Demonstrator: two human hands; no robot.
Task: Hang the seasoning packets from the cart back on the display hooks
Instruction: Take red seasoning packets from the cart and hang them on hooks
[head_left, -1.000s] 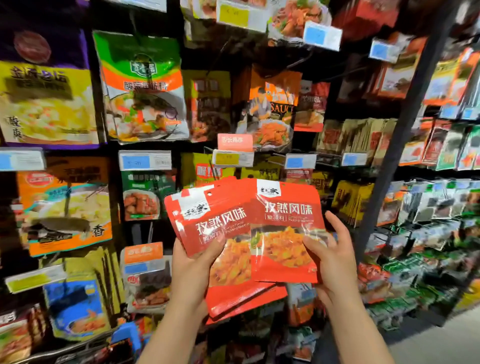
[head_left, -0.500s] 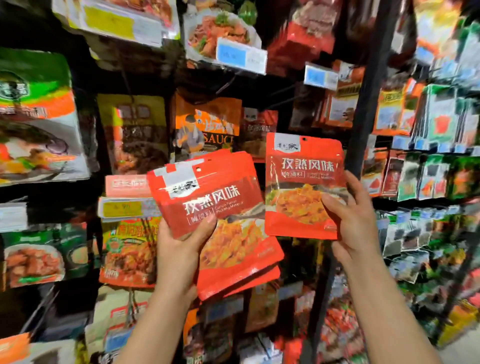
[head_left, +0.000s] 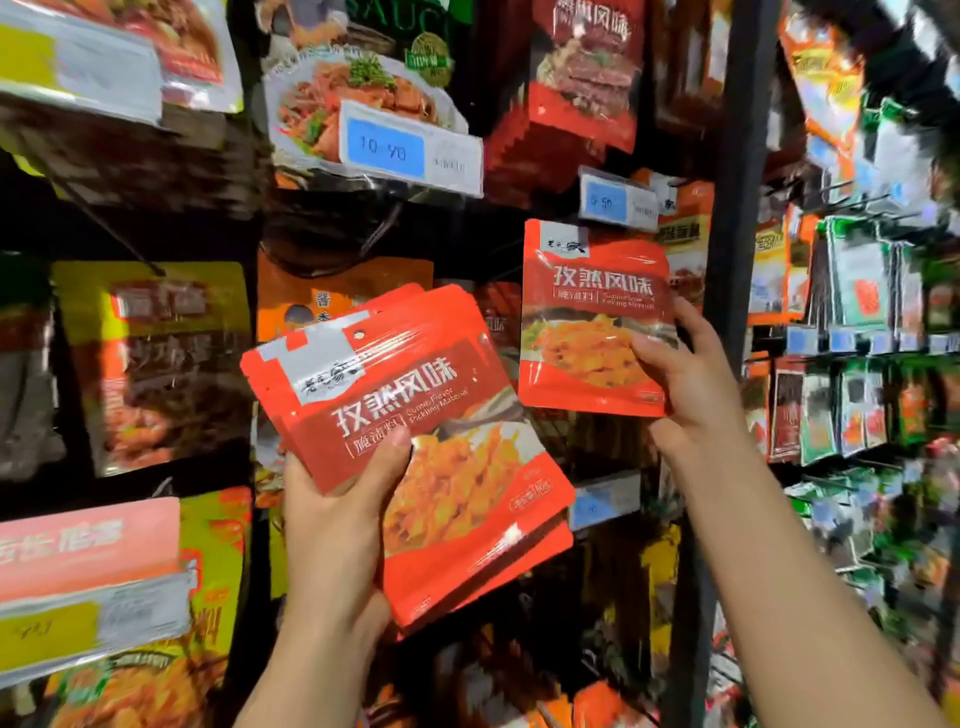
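Left hand (head_left: 332, 525) grips a fanned stack of red packets (head_left: 415, 447), thumb pressed across the front of the top one, the other fingers hidden behind; the stack is tilted, hang-hole end up and to the left, probably so that single packets can be peeled off the top. Right hand (head_left: 685, 379) holds one red packet (head_left: 592, 317) upright by its lower right edge, thumb on the front and the fingers curled behind, apart from the stack and raised toward the display. The low grip leaves the top strip with its hole free, which suits threading onto a hook. The packet's top edge sits just below a blue price tag (head_left: 615, 201); the hook itself is not clear to me in the blur, so the target is a judgement: the peg behind that tag. A dark upright post (head_left: 737, 208) stands just right of the held packet. Step in hand appears to be hanging this single packet; the stack remains to be hung. Risk: missing the small hole.
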